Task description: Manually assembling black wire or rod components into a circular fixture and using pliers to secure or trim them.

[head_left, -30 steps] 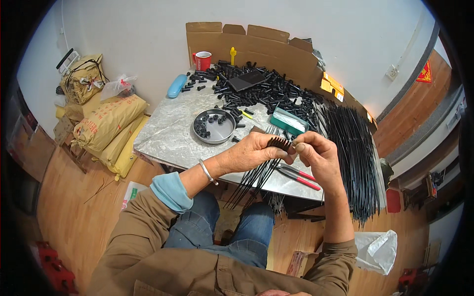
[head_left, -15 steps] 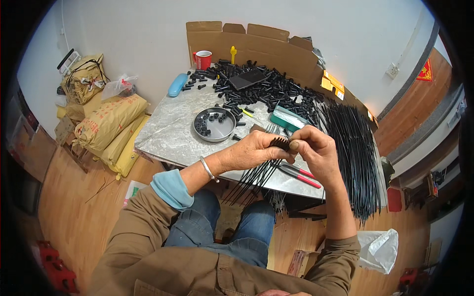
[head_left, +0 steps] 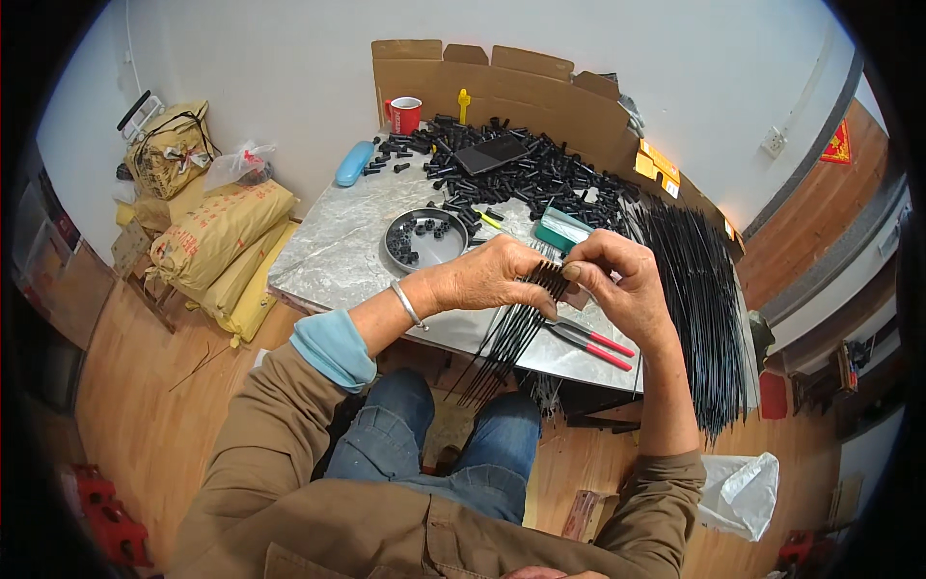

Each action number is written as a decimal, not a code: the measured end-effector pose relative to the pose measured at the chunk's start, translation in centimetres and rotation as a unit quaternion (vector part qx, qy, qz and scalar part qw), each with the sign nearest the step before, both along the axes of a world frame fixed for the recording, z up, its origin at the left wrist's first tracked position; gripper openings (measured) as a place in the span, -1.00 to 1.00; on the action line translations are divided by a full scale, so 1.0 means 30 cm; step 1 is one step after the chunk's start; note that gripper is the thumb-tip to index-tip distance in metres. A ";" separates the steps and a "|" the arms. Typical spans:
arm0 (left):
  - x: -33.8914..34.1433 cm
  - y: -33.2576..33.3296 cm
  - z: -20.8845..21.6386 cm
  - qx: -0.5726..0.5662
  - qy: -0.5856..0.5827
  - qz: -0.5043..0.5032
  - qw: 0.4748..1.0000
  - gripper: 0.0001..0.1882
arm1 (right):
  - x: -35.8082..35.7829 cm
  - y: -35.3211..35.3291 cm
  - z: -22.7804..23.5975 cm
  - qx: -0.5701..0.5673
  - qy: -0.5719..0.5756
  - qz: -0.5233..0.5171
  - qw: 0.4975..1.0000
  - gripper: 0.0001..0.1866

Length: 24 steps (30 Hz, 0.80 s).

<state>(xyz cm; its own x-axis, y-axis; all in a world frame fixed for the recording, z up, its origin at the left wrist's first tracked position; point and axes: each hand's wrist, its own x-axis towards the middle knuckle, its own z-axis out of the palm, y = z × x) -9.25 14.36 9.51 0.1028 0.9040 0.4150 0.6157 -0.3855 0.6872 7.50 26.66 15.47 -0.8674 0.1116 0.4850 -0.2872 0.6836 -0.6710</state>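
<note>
A bundle of thin black strips [head_left: 509,338] is held over the near edge of the grey table [head_left: 333,232], its lower ends hanging toward seven o'clock. It is gripped by the left hand [head_left: 506,278], whose thumb and fingers are clamped around it near the top. By the right hand [head_left: 622,285], the upper ends are met from three o'clock, thumb and forefinger brought together; whether a strip is pinched between them cannot be told.

Taken from the fingertips, red-handled pliers [head_left: 603,355] are laid at five o'clock, and a larger bunch of black strips [head_left: 690,309] is spread between three and four. A green box [head_left: 554,234] is placed at twelve, with black bolt-like pieces [head_left: 569,176] heaped beyond it. Between nine and ten, small dark parts [head_left: 401,249] are gathered in a round metal tray [head_left: 442,251]; at ten, a blue case [head_left: 356,164] is set down
</note>
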 end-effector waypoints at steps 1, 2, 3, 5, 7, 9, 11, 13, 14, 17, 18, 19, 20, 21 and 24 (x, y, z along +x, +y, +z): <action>0.001 0.002 -0.001 0.001 0.000 0.000 1.000 -0.77 | -0.002 0.001 0.002 0.006 0.002 0.003 1.000 -0.91; 0.004 0.005 -0.003 0.010 -0.017 -0.004 1.000 -0.76 | -0.005 -0.002 -0.005 0.007 0.001 0.002 1.000 -0.91; 0.007 0.007 -0.006 0.020 -0.033 -0.007 0.999 -0.75 | -0.010 -0.009 -0.017 -0.028 0.001 -0.011 1.000 -0.90; 0.012 0.007 -0.014 0.006 -0.059 -0.009 0.998 -0.74 | -0.017 -0.015 -0.022 -0.064 0.000 -0.024 0.998 -0.88; 0.016 0.007 -0.015 -0.010 -0.086 -0.012 0.996 -0.73 | -0.022 -0.017 -0.018 -0.040 0.016 -0.030 0.999 -0.89; 0.024 0.004 -0.006 0.012 -0.086 -0.023 0.996 -0.73 | -0.019 -0.017 -0.004 -0.018 0.005 -0.028 0.999 -0.90; 0.022 0.001 -0.004 0.024 -0.074 -0.028 0.997 -0.72 | -0.020 -0.025 0.009 0.004 -0.005 -0.024 1.000 -0.91; 0.023 0.000 -0.002 0.037 -0.062 -0.032 0.997 -0.72 | -0.019 -0.032 0.015 -0.004 0.015 -0.035 0.999 -0.93; 0.026 -0.001 0.000 0.029 -0.065 -0.028 0.997 -0.73 | -0.024 -0.030 0.011 -0.004 0.015 -0.034 0.999 -0.93; 0.045 0.006 -0.031 0.011 -0.081 -0.013 0.997 -0.76 | -0.042 -0.034 -0.011 0.101 0.092 -0.042 0.990 -0.92; 0.056 0.013 -0.061 -0.002 -0.094 -0.001 0.996 -0.78 | -0.049 -0.047 -0.018 0.115 0.108 -0.034 0.987 -0.89; 0.074 0.020 -0.095 0.035 -0.094 0.027 0.995 -0.77 | -0.057 -0.063 -0.015 0.159 0.128 -0.027 0.979 -0.86; 0.081 0.015 -0.126 0.033 -0.097 0.030 0.994 -0.77 | -0.064 -0.062 -0.015 0.157 0.125 -0.025 0.979 -0.86; 0.088 0.009 -0.154 0.045 -0.075 0.050 0.995 -0.73 | -0.074 -0.058 -0.015 0.212 0.144 -0.031 0.966 -0.85; 0.072 -0.009 -0.270 0.036 0.038 0.064 0.997 -0.47 | -0.080 -0.061 -0.007 0.297 0.144 -0.059 0.942 -0.83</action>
